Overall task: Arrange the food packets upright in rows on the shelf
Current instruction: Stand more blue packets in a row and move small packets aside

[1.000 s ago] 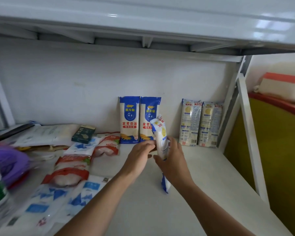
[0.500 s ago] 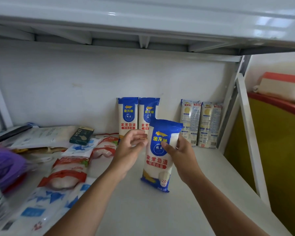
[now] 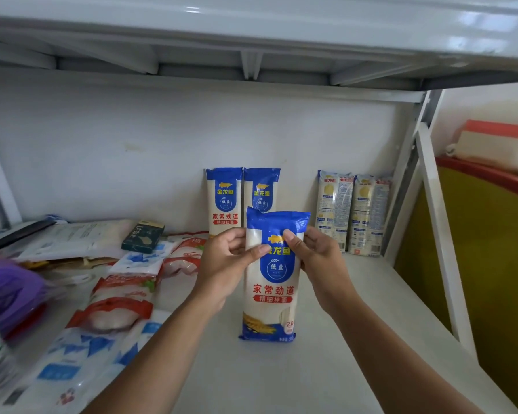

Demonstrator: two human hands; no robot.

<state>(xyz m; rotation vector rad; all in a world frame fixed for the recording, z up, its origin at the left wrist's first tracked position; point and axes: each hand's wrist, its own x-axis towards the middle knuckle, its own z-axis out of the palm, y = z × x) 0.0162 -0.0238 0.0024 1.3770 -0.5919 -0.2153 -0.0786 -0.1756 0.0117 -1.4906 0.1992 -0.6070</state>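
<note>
Gripping the blue-and-white noodle packet (image 3: 271,276) by its upper part, left hand (image 3: 226,265) and right hand (image 3: 319,264) pinching opposite edges, thumbs across the front. Standing upright, bottom edge meeting the white shelf (image 3: 281,380). Lying flat to the left, red-and-white packets (image 3: 118,306). Leaning upright against the back wall, two matching blue packets (image 3: 224,201), two pale packets (image 3: 353,213) further right.

Blue noodle packet (image 3: 271,282) upright on shelf (image 3: 356,339) — pinched near top by left hand (image 3: 225,264) and right hand (image 3: 320,261).
</note>
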